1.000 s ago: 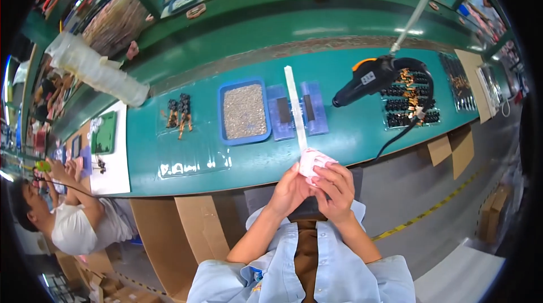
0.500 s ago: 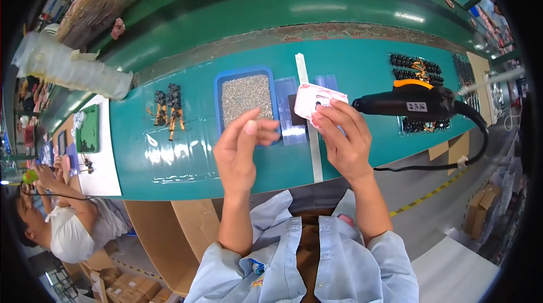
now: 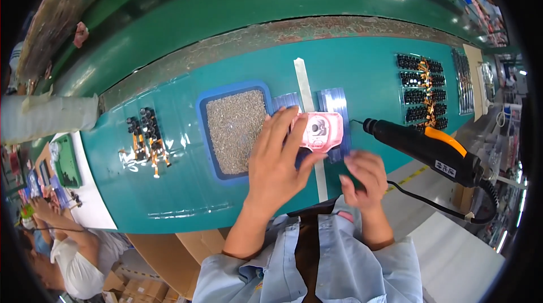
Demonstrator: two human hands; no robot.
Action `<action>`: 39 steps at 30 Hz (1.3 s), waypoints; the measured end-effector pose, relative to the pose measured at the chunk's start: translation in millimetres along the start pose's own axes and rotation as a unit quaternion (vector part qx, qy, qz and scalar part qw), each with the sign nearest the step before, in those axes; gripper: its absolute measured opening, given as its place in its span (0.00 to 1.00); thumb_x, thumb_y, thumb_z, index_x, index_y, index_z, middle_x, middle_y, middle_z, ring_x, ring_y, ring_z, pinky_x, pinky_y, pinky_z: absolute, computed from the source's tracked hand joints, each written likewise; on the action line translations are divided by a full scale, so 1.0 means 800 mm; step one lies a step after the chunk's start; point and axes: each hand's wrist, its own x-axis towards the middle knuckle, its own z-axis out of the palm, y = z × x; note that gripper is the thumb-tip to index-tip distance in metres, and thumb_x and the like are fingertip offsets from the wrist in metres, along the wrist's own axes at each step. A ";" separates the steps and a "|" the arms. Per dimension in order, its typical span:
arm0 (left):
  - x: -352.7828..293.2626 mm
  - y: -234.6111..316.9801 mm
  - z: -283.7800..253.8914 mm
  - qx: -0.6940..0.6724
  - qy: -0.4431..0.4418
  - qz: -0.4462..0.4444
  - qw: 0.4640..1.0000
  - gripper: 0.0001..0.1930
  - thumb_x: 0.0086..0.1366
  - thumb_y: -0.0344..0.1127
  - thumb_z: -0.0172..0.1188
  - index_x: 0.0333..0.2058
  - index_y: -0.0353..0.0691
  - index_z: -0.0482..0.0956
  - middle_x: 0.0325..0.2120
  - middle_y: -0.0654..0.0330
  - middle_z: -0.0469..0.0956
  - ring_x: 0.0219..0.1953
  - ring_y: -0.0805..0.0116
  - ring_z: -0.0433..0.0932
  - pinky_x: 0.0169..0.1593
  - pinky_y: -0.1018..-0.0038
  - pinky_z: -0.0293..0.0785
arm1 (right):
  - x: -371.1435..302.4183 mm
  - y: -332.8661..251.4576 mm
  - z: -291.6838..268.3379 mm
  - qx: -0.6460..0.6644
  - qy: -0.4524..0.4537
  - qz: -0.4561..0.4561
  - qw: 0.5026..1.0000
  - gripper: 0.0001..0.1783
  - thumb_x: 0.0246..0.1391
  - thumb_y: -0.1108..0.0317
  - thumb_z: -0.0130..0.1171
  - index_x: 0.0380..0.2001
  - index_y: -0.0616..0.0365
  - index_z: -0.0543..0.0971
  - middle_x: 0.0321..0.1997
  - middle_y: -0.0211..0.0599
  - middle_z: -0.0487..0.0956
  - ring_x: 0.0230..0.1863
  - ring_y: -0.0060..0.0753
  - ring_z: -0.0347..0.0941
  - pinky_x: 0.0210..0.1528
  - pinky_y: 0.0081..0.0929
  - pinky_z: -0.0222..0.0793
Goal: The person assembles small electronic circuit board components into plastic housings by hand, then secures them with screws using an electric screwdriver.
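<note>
A small pink plastic housing point(image 3: 331, 128) with a round dark part at its middle lies over the clear plastic strips at the centre of the bench. My left hand point(image 3: 275, 159) grips its left side, fingers over the top and thumb along the near edge. Just right of and nearer than the housing, my right hand point(image 3: 366, 177) is apart from it, its fingers loosely bent and thumb away from them, with nothing visible between. A black electric screwdriver point(image 3: 418, 142) with an orange lever points its bit toward the housing from the right.
Left of my left hand stands a blue tray point(image 3: 205, 133) full of small metal screws. Black parts with orange flat cables point(image 3: 148, 133) lie further left, and several rows of similar ones point(image 3: 421, 96) at the far right. Another person point(image 3: 73, 246) works at the left end.
The pink housing has come down from my right hand to the bench strips, and my left hand now grips it. My right hand has let go and drawn nearer to me. The view has shifted.
</note>
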 end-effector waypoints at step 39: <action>-0.174 0.051 -0.040 -0.138 0.253 -0.184 0.940 0.35 0.61 0.43 0.57 0.62 0.33 0.55 0.55 0.50 0.66 0.57 0.59 0.64 0.61 0.67 0.56 | -0.221 0.195 0.079 0.425 0.256 0.541 0.679 0.22 0.62 0.62 0.46 0.57 0.56 0.65 0.59 0.38 0.68 0.55 0.36 0.67 0.55 0.31 0.65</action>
